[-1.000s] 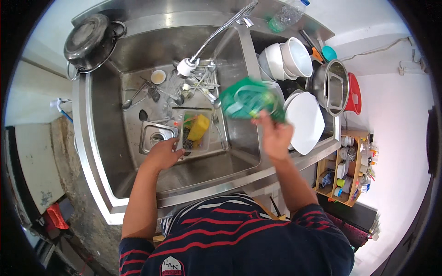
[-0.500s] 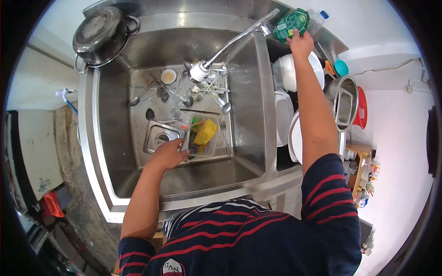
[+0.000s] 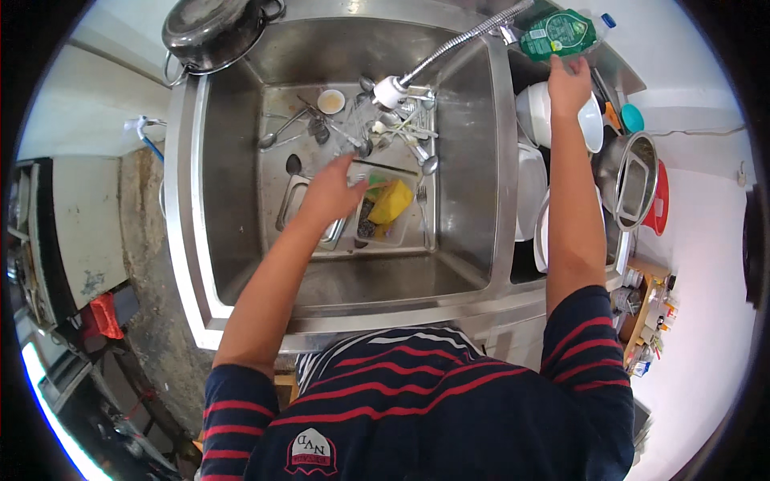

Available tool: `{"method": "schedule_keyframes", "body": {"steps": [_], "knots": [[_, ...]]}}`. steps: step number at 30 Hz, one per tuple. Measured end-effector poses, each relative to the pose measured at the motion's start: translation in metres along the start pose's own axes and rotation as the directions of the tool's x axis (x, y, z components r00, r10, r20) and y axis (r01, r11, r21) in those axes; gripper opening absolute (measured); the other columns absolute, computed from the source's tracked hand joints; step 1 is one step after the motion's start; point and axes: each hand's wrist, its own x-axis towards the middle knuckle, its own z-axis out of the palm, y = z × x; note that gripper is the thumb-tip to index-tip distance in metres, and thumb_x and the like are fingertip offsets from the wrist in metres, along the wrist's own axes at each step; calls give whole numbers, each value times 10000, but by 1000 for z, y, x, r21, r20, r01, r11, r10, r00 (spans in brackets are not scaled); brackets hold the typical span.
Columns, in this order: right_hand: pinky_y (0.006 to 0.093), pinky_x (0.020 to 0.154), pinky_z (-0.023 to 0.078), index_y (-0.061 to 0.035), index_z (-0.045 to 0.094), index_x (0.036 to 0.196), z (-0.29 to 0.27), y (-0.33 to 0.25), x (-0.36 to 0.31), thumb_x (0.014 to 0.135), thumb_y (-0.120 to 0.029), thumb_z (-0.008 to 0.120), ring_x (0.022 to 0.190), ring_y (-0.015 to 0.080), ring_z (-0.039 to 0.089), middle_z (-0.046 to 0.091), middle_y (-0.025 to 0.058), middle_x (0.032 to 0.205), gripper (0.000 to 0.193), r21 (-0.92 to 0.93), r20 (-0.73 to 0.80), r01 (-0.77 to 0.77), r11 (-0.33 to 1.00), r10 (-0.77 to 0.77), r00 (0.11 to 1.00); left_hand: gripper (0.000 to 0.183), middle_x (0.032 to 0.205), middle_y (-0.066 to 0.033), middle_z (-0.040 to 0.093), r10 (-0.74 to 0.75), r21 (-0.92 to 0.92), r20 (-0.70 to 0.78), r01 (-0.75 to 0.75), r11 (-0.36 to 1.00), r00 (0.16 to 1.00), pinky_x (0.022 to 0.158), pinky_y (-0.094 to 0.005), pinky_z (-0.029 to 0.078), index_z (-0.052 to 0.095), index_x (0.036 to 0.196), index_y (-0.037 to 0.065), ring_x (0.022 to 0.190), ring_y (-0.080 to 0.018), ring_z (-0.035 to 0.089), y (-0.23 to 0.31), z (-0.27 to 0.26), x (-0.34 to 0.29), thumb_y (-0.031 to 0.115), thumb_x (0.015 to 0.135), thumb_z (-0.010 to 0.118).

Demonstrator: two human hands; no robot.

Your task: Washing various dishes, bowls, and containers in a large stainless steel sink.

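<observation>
My left hand [image 3: 330,191] reaches over the sink, fingers apart and holding nothing. It is above the clear plastic box [image 3: 410,210] and the steel lid [image 3: 296,195], hiding part of both. In the box lie a yellow sponge-like piece [image 3: 391,202] and a dark scouring pad [image 3: 366,220]. Beyond the hand are scattered spoons, forks and a small white cup [image 3: 330,101]. My right hand [image 3: 569,88] is at the near edge of a green-labelled bottle [image 3: 559,34], lying on its side behind the right basin. Its fingers are apart; whether they touch the bottle is unclear.
A flexible metal faucet [image 3: 461,42] with a white head arches over the sink [image 3: 473,264]. A dark pot [image 3: 210,36] sits on the far left corner. White bowls [image 3: 532,192], a steel basin [image 3: 634,180] and a red one [image 3: 659,200] crowd the right side.
My left hand has moved farther out, from beside the lid to above the box's far left corner. My right hand has drawn slightly back from the bottle. The whole view has shifted.
</observation>
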Motion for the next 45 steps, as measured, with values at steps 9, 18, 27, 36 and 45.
{"method": "schedule_keyframes", "body": {"steps": [9, 18, 27, 36, 45], "knots": [[273, 693, 471, -23, 675, 994, -78, -66, -175, 852, -126, 631, 755, 128, 611, 682, 97, 892, 181, 438, 176, -196, 877, 131, 976, 717, 1332, -258, 489, 84, 255, 4, -82, 963, 996, 1005, -447, 432, 319, 1428, 65, 1179, -422, 513, -18, -5, 55, 218, 812, 653], [439, 588, 557, 94, 647, 935, -16, -37, -330, 783, -138, 594, 690, 342, 703, 658, 250, 742, 283, -595, 791, -52, 802, 573, -215, 549, 1157, -245, 620, -98, 137, 281, 62, 989, 955, 911, -411, 485, 563, 1272, 17, 1065, -375, 612, -40, -34, -10, 292, 812, 686], [375, 464, 543, 169, 589, 813, 1, -45, -334, 778, -63, 534, 507, 299, 672, 632, 241, 628, 241, -246, 952, -401, 882, 297, 70, 555, 1083, -197, 663, -168, -321, 60, 179, 930, 984, 824, -337, 508, 563, 1261, -3, 958, -265, 656, -67, -78, -56, 345, 846, 684], [355, 371, 487, 111, 571, 719, 21, -108, -316, 812, -105, 568, 434, 254, 618, 621, 193, 606, 235, -17, 943, -532, 846, 191, 274, 527, 1079, -209, 667, -206, -82, -136, 196, 977, 969, 832, -384, 509, 594, 1240, 30, 923, -310, 669, -60, -94, -46, 354, 831, 672], [356, 385, 506, 111, 549, 769, 15, -125, -320, 828, -133, 568, 470, 261, 644, 618, 204, 604, 251, 57, 938, -582, 811, 156, 309, 498, 1029, -189, 685, -201, -4, -112, 202, 979, 973, 832, -383, 507, 612, 1214, 42, 935, -319, 668, -55, -88, -38, 358, 831, 658]]}}
